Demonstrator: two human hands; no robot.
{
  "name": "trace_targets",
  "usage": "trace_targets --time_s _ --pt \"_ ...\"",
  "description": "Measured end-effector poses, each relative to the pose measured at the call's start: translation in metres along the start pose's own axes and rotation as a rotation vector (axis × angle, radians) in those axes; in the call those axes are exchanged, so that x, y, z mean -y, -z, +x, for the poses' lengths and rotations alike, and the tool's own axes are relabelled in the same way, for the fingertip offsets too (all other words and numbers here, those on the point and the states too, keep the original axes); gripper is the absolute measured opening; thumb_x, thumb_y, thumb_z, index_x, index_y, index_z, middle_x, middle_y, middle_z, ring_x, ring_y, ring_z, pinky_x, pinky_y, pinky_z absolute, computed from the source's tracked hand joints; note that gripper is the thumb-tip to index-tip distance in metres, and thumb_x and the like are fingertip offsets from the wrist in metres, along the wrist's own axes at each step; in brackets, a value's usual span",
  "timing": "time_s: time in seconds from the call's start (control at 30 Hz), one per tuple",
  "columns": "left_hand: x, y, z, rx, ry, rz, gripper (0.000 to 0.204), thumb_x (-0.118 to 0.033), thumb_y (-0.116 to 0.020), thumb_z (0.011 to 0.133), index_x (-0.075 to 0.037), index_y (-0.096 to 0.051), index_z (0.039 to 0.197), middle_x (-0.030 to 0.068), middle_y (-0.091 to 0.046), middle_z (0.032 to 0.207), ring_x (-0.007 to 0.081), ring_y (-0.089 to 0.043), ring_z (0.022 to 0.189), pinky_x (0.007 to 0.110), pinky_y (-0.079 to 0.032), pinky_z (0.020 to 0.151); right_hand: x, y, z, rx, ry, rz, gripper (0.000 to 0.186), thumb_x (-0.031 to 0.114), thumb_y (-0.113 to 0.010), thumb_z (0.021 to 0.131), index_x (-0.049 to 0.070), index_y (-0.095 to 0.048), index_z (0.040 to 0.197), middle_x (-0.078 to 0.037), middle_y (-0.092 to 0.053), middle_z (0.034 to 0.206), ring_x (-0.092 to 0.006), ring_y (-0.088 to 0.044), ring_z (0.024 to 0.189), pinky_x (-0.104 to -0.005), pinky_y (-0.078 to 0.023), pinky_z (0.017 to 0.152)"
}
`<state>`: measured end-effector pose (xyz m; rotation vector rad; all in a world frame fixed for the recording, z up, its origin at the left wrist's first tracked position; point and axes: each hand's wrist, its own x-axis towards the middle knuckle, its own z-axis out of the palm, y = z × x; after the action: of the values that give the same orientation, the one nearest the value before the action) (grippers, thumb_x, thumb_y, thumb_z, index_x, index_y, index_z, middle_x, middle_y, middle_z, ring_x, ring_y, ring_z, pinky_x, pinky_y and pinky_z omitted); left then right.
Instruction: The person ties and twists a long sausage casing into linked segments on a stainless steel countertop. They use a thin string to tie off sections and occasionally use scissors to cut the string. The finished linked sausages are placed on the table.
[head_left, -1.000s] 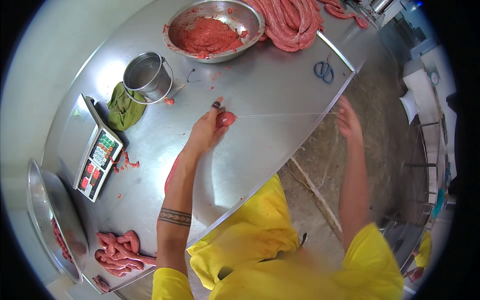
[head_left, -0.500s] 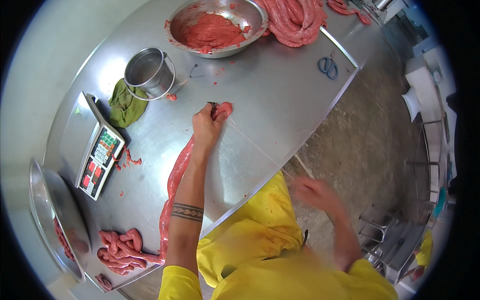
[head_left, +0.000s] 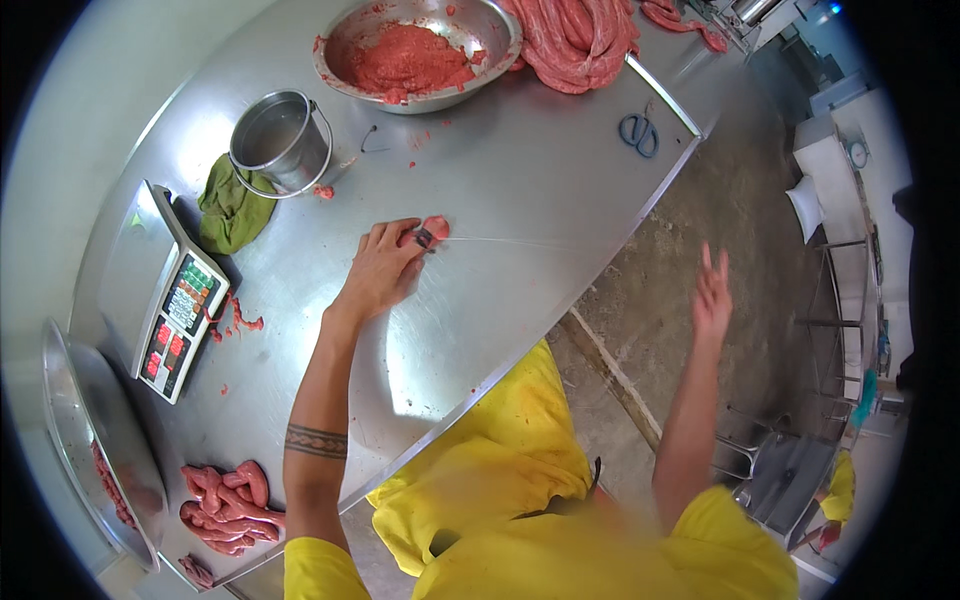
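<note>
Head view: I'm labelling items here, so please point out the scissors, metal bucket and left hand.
Scissors (head_left: 638, 134), head view: where the handle loops meet.
Metal bucket (head_left: 298, 160), head view: its outer wall.
Left hand (head_left: 378, 270), head view: back of the hand.

Ahead of the left grip (head_left: 382, 268), a basin (head_left: 440, 102) with minced meat (head_left: 408, 60) in it is being supported by the desk (head_left: 540, 170); a sausage coil (head_left: 575, 45) and scissors (head_left: 641, 133) are being borne ahead-right, a bucket (head_left: 298, 165) ahead-left, a cloth (head_left: 230, 215) and a scale (head_left: 180, 310) to the left. Behind-left, near the desk's edge, a sausage heap (head_left: 230, 505) is being carried.

Meat-processing room; scale (head_left: 185, 308), mince bowl (head_left: 448, 98)
</note>
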<state>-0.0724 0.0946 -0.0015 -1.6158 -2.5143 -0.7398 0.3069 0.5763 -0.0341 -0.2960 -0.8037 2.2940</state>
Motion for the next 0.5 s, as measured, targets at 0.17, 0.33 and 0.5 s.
trace_targets --time_s 0.17,0.33,0.5 --pt "-0.009 0.005 -0.005 -0.079 0.555 -0.612 0.049 -0.003 -0.074 0.086 -0.008 -0.063 0.133 0.0123 -0.073 0.103 0.0286 -0.07 0.094 0.037 -0.054 0.088 -0.214 -0.213 0.128 0.523 -0.341 -2.109 0.042 0.029 -0.082 0.074 0.007 -0.072 0.107 -0.014 -0.074 0.1 -0.0217 -0.069 0.08 -0.0348 -0.055 0.07" --pt "-0.008 -0.011 -0.007 -0.229 0.675 -0.592 0.037 -0.013 -0.083 0.081 0.0 -0.071 0.113 0.0126 -0.075 0.086 0.0179 -0.068 0.074 0.032 -0.054 0.073 -0.343 -0.298 -0.034 0.85 -0.227 -1.839 0.054 0.013 -0.08 0.076 0.003 -0.065 0.127 -0.021 -0.059 0.134 -0.0427 -0.057 0.125 -0.0497 -0.053 0.099" --pt "-0.003 -0.02 -0.008 -0.235 0.838 -0.513 0.026 -0.017 -0.084 0.082 0.001 -0.072 0.097 0.0139 -0.072 0.078 0.017 -0.064 0.064 0.032 -0.051 0.064 -0.135 -0.211 -0.12 0.393 -0.677 -1.294 0.049 0.009 -0.064 0.097 0.005 -0.056 0.145 -0.015 -0.058 0.148 -0.0291 -0.061 0.128 -0.0386 -0.048 0.109"
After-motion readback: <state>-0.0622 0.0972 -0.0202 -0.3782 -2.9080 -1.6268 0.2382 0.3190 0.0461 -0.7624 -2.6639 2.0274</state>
